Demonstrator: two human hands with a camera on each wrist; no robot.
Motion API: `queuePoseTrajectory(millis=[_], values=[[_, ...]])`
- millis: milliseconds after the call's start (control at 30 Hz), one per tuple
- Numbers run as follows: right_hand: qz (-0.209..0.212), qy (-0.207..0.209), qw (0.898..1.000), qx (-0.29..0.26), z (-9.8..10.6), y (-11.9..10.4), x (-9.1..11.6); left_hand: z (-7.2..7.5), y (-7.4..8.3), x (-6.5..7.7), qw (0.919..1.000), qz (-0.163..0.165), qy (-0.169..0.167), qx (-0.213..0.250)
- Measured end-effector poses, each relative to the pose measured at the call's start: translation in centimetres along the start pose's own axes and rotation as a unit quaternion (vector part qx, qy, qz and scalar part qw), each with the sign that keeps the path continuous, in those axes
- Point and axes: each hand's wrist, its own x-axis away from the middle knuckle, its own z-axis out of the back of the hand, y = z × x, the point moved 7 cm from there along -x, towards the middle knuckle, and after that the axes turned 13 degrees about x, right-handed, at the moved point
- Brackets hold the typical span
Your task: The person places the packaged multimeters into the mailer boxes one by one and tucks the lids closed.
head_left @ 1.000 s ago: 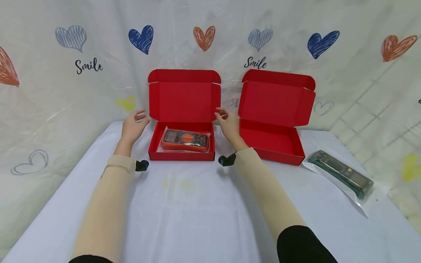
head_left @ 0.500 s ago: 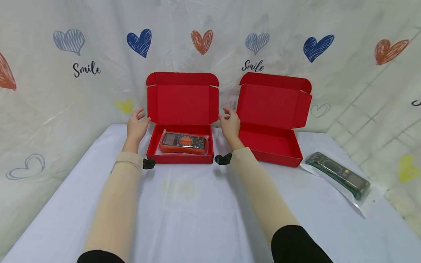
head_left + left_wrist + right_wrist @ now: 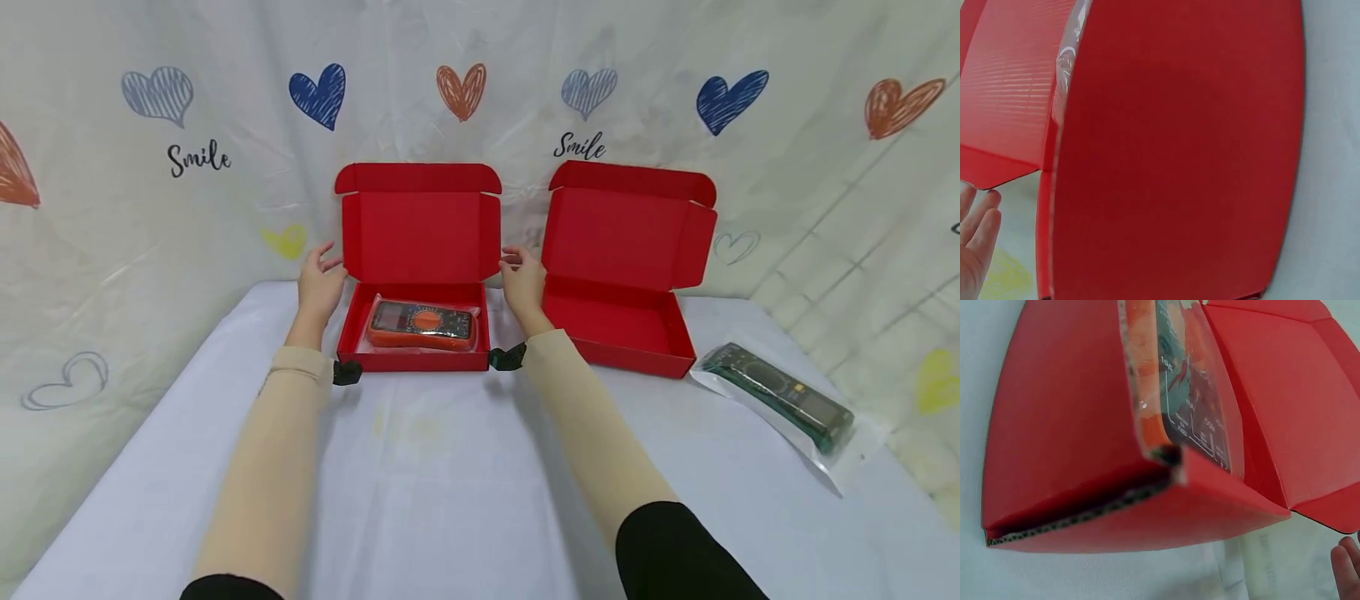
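A red cardboard box (image 3: 415, 362) stands with its lid (image 3: 420, 237) raised. Inside lies an orange-and-black multimeter (image 3: 427, 325) in a clear plastic bag. My left hand (image 3: 321, 287) is at the left side flap of that lid; in the left wrist view its nearly straight fingers (image 3: 984, 234) are right at the flap's lower corner. At the right side flap is my right hand (image 3: 523, 283), fingers slightly bent and fingertips at the flap's edge. The right wrist view catches only a bit of its fingers (image 3: 1346, 569) below the flap corner.
A second red box (image 3: 633, 356), lid up, stands right of the first, close to my right hand. Farther right, a bagged dark green multimeter (image 3: 780, 392) lies on the white tablecloth (image 3: 442, 517). A curtain with printed hearts (image 3: 461, 92) hangs behind.
My left hand has moved right, reaching the lid's left flap, which is turned slightly inward. My right hand stays by the right flap after shifting a little. The head view has shifted slightly.
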Motion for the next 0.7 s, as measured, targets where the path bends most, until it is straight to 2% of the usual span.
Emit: queuePoseTrajectory(millis=[367,700], values=[[-0.027,-0.018,0.999,-0.032,-0.26,0.0,0.29,-0.23,-0.69,0.5,0.9995,-0.004,-0.003,0.03],[-0.025,-0.012,0.998,-0.055,-0.29,0.22,0.37,0.03,-0.74,0.98,0.9992,0.002,-0.013,0.038]])
